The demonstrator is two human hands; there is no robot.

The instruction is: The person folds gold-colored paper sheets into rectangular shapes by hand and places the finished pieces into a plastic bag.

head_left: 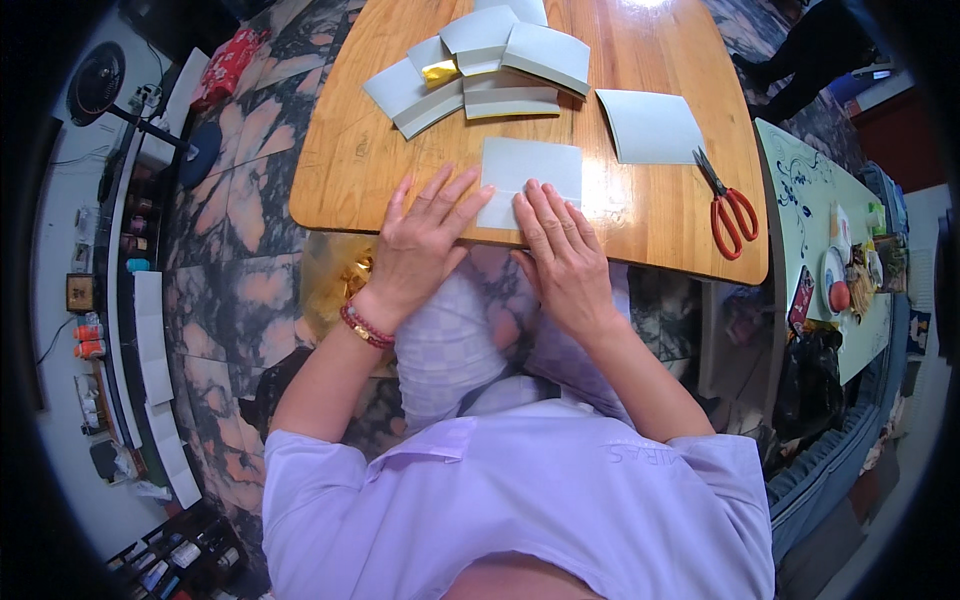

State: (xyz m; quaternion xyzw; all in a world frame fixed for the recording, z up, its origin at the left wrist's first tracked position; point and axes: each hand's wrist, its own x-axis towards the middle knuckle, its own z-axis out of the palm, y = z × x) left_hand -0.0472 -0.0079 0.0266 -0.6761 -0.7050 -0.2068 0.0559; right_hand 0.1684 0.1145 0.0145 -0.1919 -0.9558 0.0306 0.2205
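A pale grey sheet of paper (531,161) with a crease across it lies flat near the front edge of the wooden table (337,176). The fingers of my right hand (562,247) rest on its lower right part. My left hand (427,240) is spread palm down beside it, its fingertips close to the sheet's left edge; whether they touch the paper I cannot tell. Further back lie several folded grey papers (546,51), one showing a gold face (440,73). A small stack of flat grey sheets (651,127) sits to the right.
Red-handled scissors (727,214) lie at the table's right, blades touching the stack. Below the left edge hangs a clear bag with gold foil (352,274). A pale side table (814,195) with dishes stands right. A person's dark-clothed legs (814,56) show at upper right.
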